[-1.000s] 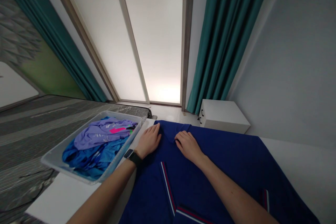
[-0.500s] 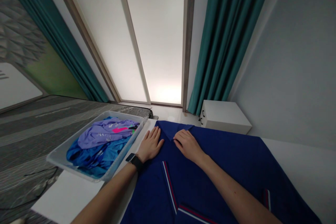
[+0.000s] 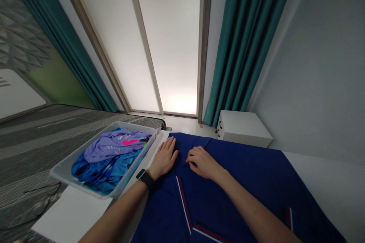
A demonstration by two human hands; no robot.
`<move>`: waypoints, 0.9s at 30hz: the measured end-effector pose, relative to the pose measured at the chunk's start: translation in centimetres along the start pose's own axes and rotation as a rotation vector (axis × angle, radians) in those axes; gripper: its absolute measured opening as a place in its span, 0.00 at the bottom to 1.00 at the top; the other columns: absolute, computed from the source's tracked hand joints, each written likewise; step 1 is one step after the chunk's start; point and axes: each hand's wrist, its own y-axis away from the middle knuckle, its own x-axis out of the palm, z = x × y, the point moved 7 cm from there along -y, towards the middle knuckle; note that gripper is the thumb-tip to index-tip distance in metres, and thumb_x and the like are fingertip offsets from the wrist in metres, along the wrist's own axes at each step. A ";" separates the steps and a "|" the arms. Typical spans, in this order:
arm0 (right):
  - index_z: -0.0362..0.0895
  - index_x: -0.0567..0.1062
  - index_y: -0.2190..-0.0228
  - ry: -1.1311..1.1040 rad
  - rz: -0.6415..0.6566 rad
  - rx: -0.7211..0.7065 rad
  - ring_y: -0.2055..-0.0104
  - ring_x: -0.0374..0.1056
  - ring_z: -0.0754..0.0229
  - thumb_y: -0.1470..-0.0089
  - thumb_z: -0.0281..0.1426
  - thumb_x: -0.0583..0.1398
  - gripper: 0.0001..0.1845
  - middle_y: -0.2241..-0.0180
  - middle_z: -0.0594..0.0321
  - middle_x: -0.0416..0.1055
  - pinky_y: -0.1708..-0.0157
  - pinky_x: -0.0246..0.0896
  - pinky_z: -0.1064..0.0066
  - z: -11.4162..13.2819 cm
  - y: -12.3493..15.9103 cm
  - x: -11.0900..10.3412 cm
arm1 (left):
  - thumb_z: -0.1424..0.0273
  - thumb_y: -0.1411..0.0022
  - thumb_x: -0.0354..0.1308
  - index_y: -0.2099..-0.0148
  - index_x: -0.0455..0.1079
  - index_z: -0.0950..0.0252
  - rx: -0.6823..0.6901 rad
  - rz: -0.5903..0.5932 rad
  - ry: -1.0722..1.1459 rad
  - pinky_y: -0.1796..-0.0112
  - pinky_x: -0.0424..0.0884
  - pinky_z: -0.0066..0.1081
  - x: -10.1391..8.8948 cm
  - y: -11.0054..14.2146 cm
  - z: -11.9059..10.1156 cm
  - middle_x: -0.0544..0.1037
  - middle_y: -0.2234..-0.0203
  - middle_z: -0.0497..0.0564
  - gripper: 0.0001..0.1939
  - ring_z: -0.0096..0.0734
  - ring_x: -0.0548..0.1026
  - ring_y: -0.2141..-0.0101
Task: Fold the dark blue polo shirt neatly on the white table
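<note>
A navy blue shirt point(image 3: 245, 174) with red and white striped trim is spread out before me and reaches past the lower edge of the view. My left hand point(image 3: 164, 159), with a black watch on its wrist, lies flat with fingers stretched along the shirt's left edge. To its right, my right hand point(image 3: 201, 163) rests on the shirt with curled fingers, pinching the cloth near the far end. The fingertips are partly hidden. A slanting crease runs through the cloth beyond that hand.
On the left, a clear plastic bin point(image 3: 64, 172) holds crumpled purple and blue clothes point(image 3: 114, 148). A white sheet point(image 3: 74, 209) lies below it. Past the shirt stand a small white cabinet point(image 3: 245, 127), a green curtain point(image 3: 245, 45) and frosted sliding doors point(image 3: 173, 45).
My right hand has moved slightly toward me, drawing the shirt's far flap with it; the flap's pointed corner is less visible. My left hand stays in place.
</note>
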 end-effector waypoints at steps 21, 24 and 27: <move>0.44 0.80 0.59 -0.028 0.044 0.293 0.51 0.69 0.57 0.46 0.17 0.51 0.22 0.55 0.57 0.76 0.50 0.62 0.65 -6.5 1.3 -1.1 | 0.58 0.31 0.45 0.34 0.58 0.67 0.184 0.126 0.031 0.37 0.53 0.47 -0.2 -1.1 -3.0 0.60 0.36 0.58 0.29 0.43 0.56 0.35; 0.43 0.81 0.59 -0.081 0.072 0.299 0.49 0.70 0.57 0.47 0.16 0.50 0.23 0.52 0.56 0.76 0.46 0.61 0.65 -7.0 1.4 -1.1 | 0.67 0.30 0.41 0.34 0.58 0.67 0.258 0.050 0.165 0.39 0.58 0.41 -1.8 -4.3 -4.8 0.67 0.39 0.57 0.25 0.37 0.64 0.39; 0.41 0.80 0.57 -0.126 0.148 0.284 0.45 0.68 0.58 0.48 0.17 0.50 0.24 0.49 0.55 0.74 0.42 0.59 0.67 -7.3 1.7 -1.2 | 0.74 0.32 0.39 0.35 0.59 0.67 0.307 -0.030 0.283 0.41 0.63 0.37 -1.7 -7.2 -6.8 0.69 0.41 0.57 0.25 0.34 0.66 0.41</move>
